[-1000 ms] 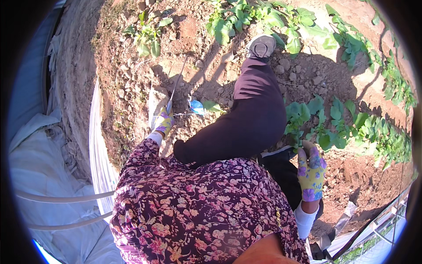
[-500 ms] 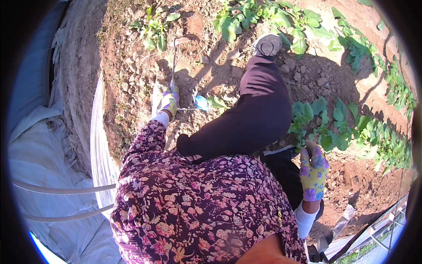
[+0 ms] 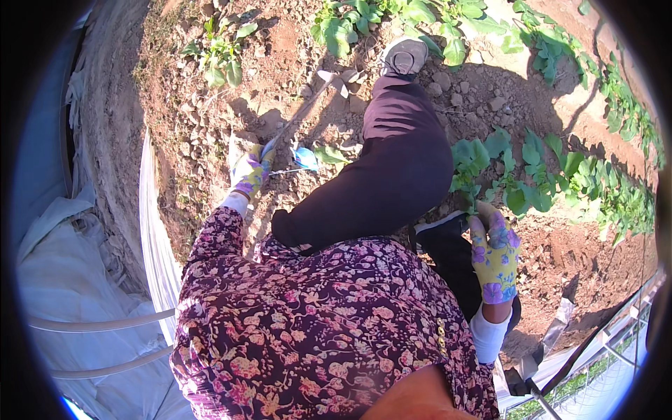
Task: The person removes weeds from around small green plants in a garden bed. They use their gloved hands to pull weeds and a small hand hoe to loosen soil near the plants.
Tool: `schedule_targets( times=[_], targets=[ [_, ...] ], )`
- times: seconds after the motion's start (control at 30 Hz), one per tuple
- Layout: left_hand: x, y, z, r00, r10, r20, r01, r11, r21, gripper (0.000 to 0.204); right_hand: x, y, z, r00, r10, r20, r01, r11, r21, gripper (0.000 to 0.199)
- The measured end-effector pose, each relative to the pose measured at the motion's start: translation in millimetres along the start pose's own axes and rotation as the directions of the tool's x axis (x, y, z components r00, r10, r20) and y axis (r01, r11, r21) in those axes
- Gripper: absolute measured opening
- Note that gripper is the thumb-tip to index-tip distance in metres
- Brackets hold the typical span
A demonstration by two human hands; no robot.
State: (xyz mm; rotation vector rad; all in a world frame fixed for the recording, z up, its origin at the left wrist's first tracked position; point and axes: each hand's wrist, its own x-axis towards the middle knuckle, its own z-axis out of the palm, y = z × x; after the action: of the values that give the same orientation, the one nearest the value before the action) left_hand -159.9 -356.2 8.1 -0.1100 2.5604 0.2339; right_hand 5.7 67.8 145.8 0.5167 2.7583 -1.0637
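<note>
My left hand (image 3: 249,172), in a flowered yellow and purple glove, is closed around the handle of a small hand hoe (image 3: 302,110). Its thin metal shaft slants away to the right over the soil, with the hoe's head close to my shoe (image 3: 404,56). Beside that hand lies a blue and white scrap (image 3: 305,158), and a thin pale rod shows between the two. At the right, my right hand (image 3: 495,253) wears a matching glove. Its fingers are curled together at the base of a leafy green plant (image 3: 470,166); their tips are partly hidden, so what they grip is unclear.
Rows of leafy plants (image 3: 602,210) run along the right and far side. A separate plant (image 3: 222,56) grows at the far left. My bent leg (image 3: 392,168) crosses between my hands. White sheeting (image 3: 91,280) and curved pipes (image 3: 105,323) lie at the left; clods (image 3: 448,91) dot the soil.
The hoe has swung to the right, its head coming from straight ahead of my left hand to near my shoe. My left wrist has turned with it. The right hand stays by the plant.
</note>
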Motion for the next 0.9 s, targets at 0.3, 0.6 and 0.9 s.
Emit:
schedule_targets(
  times=[0.3, 0.6, 0.9],
  targets=[
    [65.0, 64.8, -34.1, 0.978, 0.209, 0.004, -0.209, 0.976, 0.057, 0.035, 3.8, -5.4, 1.8, 1.000, 0.001, 0.023, 0.001, 0.996, -0.087, 0.025],
    [137.7, 96.7, -6.3, 0.940, 0.340, 0.008, -0.335, 0.929, -0.156, 0.041, 10.2, -8.6, 4.6, 0.998, 0.049, 0.049, -0.046, 0.997, -0.054, 0.021],
    [117.9, 27.5, -15.6, 0.990, 0.139, 0.012, -0.139, 0.969, 0.207, 0.049, 8.6, -0.7, 7.8, 0.999, -0.028, 0.029, 0.030, 0.997, -0.068, 0.021]
  ],
)
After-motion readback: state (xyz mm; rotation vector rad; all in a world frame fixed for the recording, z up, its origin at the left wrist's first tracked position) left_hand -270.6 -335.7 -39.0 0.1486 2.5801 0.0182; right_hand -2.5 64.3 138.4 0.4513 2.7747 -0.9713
